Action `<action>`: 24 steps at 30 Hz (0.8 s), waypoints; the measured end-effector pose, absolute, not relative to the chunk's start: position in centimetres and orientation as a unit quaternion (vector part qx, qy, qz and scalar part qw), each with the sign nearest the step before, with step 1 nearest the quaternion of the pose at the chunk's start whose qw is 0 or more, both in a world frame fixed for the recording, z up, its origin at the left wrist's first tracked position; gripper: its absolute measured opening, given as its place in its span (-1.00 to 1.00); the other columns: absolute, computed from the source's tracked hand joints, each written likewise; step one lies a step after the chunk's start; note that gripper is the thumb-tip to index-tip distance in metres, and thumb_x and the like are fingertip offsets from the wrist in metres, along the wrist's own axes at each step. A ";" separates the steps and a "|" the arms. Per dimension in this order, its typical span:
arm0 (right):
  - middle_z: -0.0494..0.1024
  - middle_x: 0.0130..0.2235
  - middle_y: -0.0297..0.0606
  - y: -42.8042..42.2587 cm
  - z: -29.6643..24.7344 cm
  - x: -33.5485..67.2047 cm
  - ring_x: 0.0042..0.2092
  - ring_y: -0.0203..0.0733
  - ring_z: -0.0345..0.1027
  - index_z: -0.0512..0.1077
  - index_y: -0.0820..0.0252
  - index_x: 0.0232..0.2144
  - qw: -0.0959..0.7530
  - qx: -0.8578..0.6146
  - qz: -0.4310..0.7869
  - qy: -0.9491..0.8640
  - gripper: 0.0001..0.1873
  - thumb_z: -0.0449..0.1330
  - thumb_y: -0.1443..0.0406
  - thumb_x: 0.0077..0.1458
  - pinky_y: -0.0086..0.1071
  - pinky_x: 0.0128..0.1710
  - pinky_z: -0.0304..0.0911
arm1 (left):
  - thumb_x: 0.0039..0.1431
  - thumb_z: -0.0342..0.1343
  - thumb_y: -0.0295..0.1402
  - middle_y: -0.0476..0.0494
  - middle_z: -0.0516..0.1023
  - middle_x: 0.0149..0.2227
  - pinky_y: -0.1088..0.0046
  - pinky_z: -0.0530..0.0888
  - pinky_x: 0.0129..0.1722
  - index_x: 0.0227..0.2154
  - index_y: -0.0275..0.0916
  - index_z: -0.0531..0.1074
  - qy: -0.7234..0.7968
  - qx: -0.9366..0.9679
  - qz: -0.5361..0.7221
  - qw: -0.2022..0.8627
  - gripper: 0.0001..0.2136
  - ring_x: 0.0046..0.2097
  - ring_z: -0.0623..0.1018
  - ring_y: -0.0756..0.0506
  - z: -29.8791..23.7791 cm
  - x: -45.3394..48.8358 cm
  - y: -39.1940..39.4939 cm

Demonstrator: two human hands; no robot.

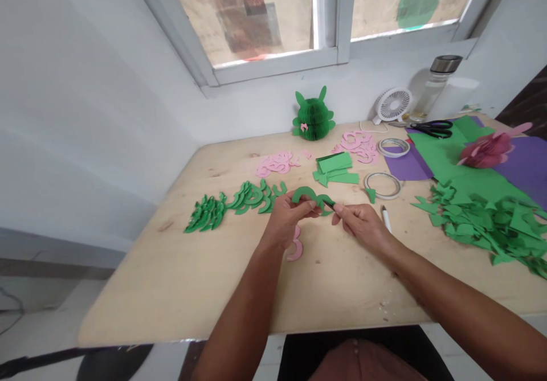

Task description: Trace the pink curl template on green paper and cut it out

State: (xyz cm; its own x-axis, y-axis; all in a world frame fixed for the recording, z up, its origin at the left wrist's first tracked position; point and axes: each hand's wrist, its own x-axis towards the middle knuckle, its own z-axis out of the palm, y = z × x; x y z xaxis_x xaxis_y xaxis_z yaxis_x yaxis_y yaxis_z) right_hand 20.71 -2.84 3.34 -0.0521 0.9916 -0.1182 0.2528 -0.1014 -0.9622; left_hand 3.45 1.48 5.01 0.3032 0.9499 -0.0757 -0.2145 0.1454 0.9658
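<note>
My left hand [287, 217] pinches a green paper cutout with curved lobes [304, 192] above the middle of the table. From the right, my right hand [361, 225] grips a slim dark pointed tool [328, 203], its tip against the green cutout; I cannot make out its exact kind. Partly behind my left wrist, a pink curved paper cutout [296, 249] lies on the wood. Just left of that hand are overlapping green curved cutouts [248, 196], and farther left a denser green pile [207, 213].
Pink cutouts [276, 164], green strips [335, 167] and tape rolls [382, 185] lie beyond my hands. A white pen [386, 219] is beside my right wrist. Green scraps [491, 221], black-handled scissors [433, 128], a fan [393, 105] and a glass bottle [433, 90] stand right. A green paper figure [314, 118] sits behind.
</note>
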 end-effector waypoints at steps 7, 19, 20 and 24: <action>0.10 -0.74 -0.47 -2.8 3.4 20.7 -0.67 -0.41 -0.07 0.45 0.28 -0.58 0.389 -0.571 0.475 -0.545 -0.46 0.04 -0.07 0.06 -0.48 -0.67 -0.13 | -0.16 0.27 -0.39 -0.02 0.47 -0.56 0.40 0.50 -0.35 -0.56 -0.29 0.41 0.391 0.479 0.446 0.647 -0.85 -0.43 0.54 -0.05 5.0 3.4 1.5; 0.08 -0.74 -0.48 -2.9 3.4 20.7 -0.66 -0.40 -0.08 0.44 0.28 -0.54 0.384 -0.572 0.471 -0.551 -0.44 0.01 -0.09 0.07 -0.47 -0.67 -0.15 | -0.16 0.26 -0.38 -0.06 0.51 -0.56 0.39 0.50 -0.34 -0.54 -0.30 0.40 0.406 0.472 0.444 0.644 -0.85 -0.42 0.55 -0.07 5.0 3.4 1.5; 0.08 -0.74 -0.48 -2.8 3.3 20.7 -0.66 -0.40 -0.08 0.44 0.28 -0.54 0.383 -0.573 0.470 -0.551 -0.44 0.01 -0.09 0.07 -0.47 -0.67 -0.15 | -0.16 0.26 -0.38 -0.06 0.51 -0.56 0.39 0.49 -0.34 -0.54 -0.30 0.40 0.405 0.472 0.445 0.645 -0.85 -0.42 0.54 -0.06 5.0 3.4 1.5; 0.07 -0.74 -0.49 -2.8 3.2 20.7 -0.67 -0.41 -0.10 0.44 0.28 -0.54 0.383 -0.570 0.476 -0.549 -0.43 0.01 -0.10 0.06 -0.46 -0.67 -0.18 | -0.16 0.26 -0.38 -0.06 0.50 -0.55 0.41 0.49 -0.35 -0.54 -0.30 0.40 0.400 0.479 0.441 0.645 -0.85 -0.42 0.54 -0.05 4.9 3.4 1.5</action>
State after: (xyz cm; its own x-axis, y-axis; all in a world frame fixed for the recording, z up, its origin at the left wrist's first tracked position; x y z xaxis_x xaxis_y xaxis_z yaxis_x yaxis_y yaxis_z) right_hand 20.74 -2.78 3.22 -0.0554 0.9910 -0.1219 0.2620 -0.1034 -0.9595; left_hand 3.36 1.53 4.92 0.2904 0.9523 -0.0939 -0.1861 0.1525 0.9706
